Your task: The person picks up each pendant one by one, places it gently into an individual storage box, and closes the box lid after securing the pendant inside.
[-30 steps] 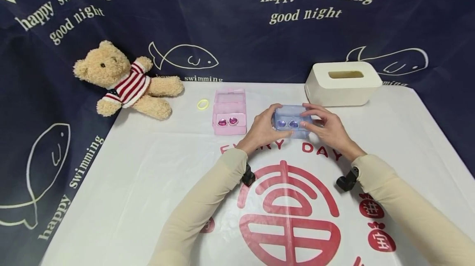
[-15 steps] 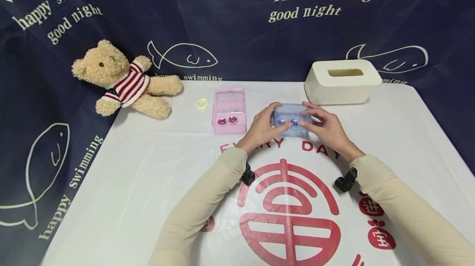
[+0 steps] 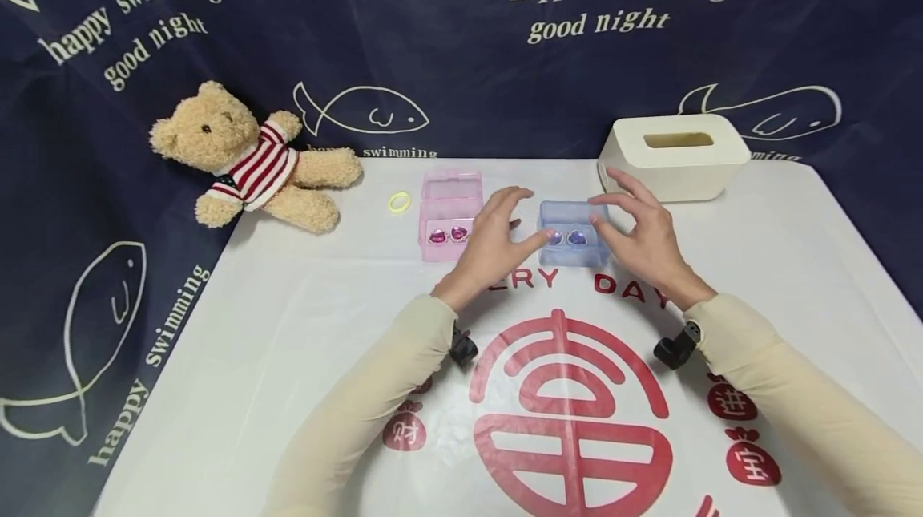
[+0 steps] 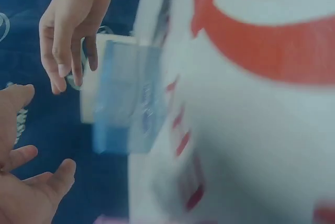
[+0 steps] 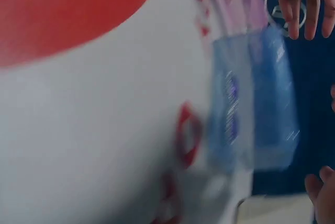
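Note:
A translucent blue box point(image 3: 570, 216) stands on the table with its lid raised, and two purple-blue gem ornaments point(image 3: 577, 237) show at its front. Left of the box, my left hand point(image 3: 493, 243) has its fingers spread and holds nothing; in the left wrist view its fingers are apart from the blue box point(image 4: 125, 98). On the other side, my right hand point(image 3: 642, 238) is also spread, clear of the blue box point(image 5: 267, 98) in the right wrist view. Behind the left hand, a pink box point(image 3: 450, 187) with its lid up holds magenta gem ornaments point(image 3: 437, 236), partly covered.
A yellow ring-shaped band point(image 3: 399, 202) lies left of the pink box. At the back left sits a teddy bear point(image 3: 263, 172) in a striped sweater. A white tissue box point(image 3: 671, 164) stands behind the right hand. A dark printed cloth point(image 3: 461, 36) hangs behind the table.
Both hands have let go of the blue box. My left hand has moved left and my right fingers have spread away. The box has stayed about where it was.

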Motion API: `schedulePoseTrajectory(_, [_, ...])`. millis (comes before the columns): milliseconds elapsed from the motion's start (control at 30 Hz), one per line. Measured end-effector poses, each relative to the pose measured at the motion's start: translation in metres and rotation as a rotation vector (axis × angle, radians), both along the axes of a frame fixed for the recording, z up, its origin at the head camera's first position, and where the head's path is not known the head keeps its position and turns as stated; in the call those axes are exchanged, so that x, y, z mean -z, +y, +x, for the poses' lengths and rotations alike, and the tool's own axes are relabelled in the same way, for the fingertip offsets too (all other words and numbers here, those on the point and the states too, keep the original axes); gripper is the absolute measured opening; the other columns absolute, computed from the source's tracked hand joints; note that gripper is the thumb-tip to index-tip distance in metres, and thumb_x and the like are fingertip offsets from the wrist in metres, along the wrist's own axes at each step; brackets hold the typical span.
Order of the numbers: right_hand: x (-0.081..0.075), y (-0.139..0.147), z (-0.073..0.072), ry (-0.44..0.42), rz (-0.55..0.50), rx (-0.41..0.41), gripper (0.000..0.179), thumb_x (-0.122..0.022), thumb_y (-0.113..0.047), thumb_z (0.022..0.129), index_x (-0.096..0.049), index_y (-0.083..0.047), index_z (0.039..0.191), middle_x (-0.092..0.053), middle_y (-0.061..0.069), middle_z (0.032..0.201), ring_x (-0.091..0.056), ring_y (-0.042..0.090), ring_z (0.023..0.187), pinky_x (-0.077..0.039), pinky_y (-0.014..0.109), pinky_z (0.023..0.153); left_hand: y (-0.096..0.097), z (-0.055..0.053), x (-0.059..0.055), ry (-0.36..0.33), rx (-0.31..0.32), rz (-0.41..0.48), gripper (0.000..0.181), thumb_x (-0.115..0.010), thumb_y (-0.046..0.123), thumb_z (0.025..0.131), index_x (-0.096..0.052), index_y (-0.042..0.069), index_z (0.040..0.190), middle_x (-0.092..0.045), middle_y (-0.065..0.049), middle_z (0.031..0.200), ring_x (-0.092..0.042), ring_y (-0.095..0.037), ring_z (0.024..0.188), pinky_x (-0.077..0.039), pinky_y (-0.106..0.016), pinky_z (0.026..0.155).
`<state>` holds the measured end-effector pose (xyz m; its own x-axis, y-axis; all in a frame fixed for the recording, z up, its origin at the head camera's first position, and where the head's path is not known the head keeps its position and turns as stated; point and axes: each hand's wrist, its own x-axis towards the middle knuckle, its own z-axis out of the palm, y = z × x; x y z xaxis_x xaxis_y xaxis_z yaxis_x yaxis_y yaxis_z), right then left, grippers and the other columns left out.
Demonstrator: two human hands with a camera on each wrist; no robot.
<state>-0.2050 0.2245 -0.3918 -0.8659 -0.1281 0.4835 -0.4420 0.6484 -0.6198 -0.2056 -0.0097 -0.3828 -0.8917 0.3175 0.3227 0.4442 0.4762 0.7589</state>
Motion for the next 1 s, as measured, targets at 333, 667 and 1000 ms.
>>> schedulePoseTrajectory(333, [-0.041, -0.067, -0.013, -0.088, -0.171, -0.02, 0.033, -0.062, -0.007, 0.091, -0.062, -0.003, 0.124, -0.049, 0.01, 0.144, -0.049, 0.026, 0.132, -0.047, 0.046, 0.103, -0.086, -0.003, 0.003, 0.064, -0.291, 0.039, 0.077, -0.083, 0.022, 0.075, -0.045, 0.004, 0.14, -0.045, -0.012, 0.146, -0.051, -0.029, 0.128, -0.048, -0.038, 0.103])
schedulePoseTrajectory(667, [-0.036, -0.14, -0.043, -0.575, -0.231, -0.013, 0.054, -0.047, -0.031, 0.099, -0.036, -0.013, 0.148, -0.035, 0.012, 0.155, -0.037, 0.033, 0.141, -0.033, 0.043, 0.115, -0.113, -0.018, 0.036, -0.32, -0.257, 0.134, 0.103, -0.085, 0.025, 0.074, -0.021, 0.009, 0.154, -0.027, -0.013, 0.158, -0.038, -0.033, 0.14, -0.043, -0.033, 0.108])
schedulePoseTrajectory(1000, [-0.01, -0.174, -0.067, -0.807, -0.473, -0.026, 0.062, -0.038, -0.032, 0.101, -0.017, -0.007, 0.154, -0.024, 0.014, 0.16, -0.027, 0.029, 0.146, -0.03, 0.042, 0.118, -0.116, -0.017, 0.051, -0.331, -0.224, 0.204, 0.093, -0.082, 0.019, 0.078, -0.027, 0.008, 0.152, -0.043, -0.018, 0.149, -0.048, -0.03, 0.133, -0.044, -0.03, 0.107])
